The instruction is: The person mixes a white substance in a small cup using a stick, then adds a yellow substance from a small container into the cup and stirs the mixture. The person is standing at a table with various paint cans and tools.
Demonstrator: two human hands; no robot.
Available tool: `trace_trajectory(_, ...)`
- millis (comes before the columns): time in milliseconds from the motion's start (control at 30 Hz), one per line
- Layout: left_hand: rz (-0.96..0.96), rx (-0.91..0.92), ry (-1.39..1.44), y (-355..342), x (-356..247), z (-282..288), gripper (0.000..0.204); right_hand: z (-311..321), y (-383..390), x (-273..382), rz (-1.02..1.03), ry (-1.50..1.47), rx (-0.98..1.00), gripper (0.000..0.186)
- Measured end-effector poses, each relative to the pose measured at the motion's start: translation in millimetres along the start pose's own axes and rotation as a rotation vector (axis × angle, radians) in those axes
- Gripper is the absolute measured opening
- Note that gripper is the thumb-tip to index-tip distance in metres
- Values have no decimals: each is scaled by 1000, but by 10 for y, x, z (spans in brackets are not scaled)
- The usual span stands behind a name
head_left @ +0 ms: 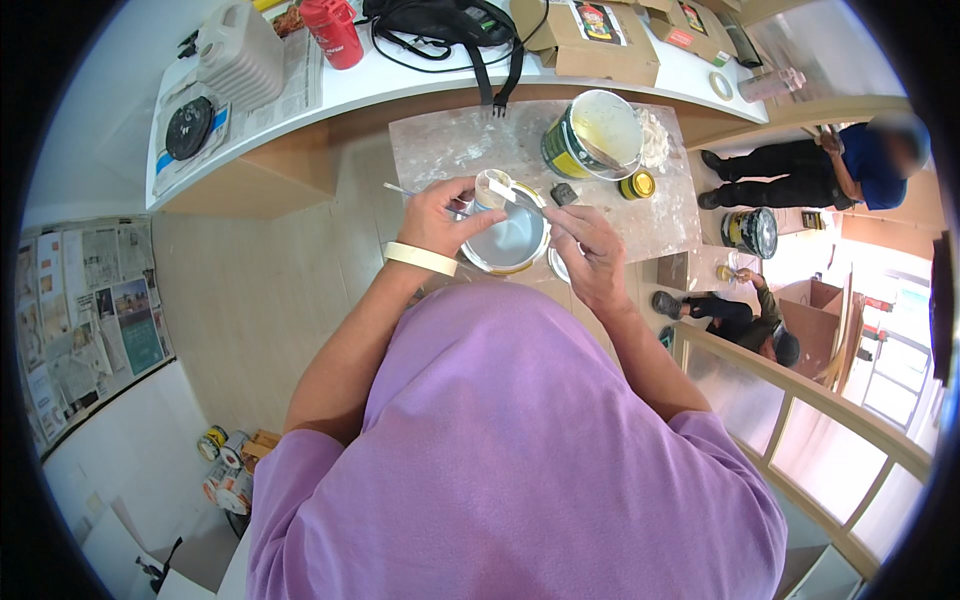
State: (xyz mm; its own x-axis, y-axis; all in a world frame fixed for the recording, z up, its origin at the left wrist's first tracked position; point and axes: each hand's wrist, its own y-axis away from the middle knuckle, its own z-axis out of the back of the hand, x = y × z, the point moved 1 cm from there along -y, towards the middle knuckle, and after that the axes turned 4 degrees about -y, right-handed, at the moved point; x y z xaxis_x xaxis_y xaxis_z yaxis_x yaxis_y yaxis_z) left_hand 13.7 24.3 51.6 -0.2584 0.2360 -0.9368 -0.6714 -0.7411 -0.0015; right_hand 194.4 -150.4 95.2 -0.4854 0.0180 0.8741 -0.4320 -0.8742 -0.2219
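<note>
Right now the left hand [440,212] has its fingers wrapped around a small cup [488,200], and the right hand [590,255] grasps a putty knife [528,203] whose blade lies across the cup's mouth. Both are above a bucket [510,245] of pale grey stuff, just in front of the person's body. A thin rod [398,188] sticks out to the left by the left hand; whether those fingers grip it too, I cannot tell. A pale yellow band [420,259] circles the left wrist.

Partly hidden by the right hand is a white lid [558,264]. Beyond it, on the stained board [440,150], sit a dark lump [564,194], a yellow tin [637,184] and, farther off, a large pail [622,118] with a tool [603,156] leaning inside.

Along the far side, a white desk [350,85] carries a jug [240,55] at left, then a red cup [333,30], a black bag [445,20], an open carton [590,55] and a tape roll [720,85]. Off to the right are two other people, one in a blue top [878,165], the other nearer, in a dark cap [787,348].
</note>
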Motion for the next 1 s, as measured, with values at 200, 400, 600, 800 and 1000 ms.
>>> trace_trajectory(200, -12, 22, -76, -9, -54, 120, 57, 144, 88, -86, -60, -44, -32, 31)
trace_trajectory(400, -47, 0, -72, 18, -74, 69, 59, 61, -46, 57, 11, 5, -57, 31)
trace_trajectory(600, -65, -32, -107, -16, -21, 159, 56, 136, 111, -96, 17, 77, -24, 31)
trace_trajectory(800, -356, -169, -323, -18, -82, 231, 50, 250, 134, -64, -201, -124, -115, 26)
trace_trajectory(1000, -489, -228, -383, -14, -84, 187, 49, 316, -33, 113, -208, -127, -125, 18)
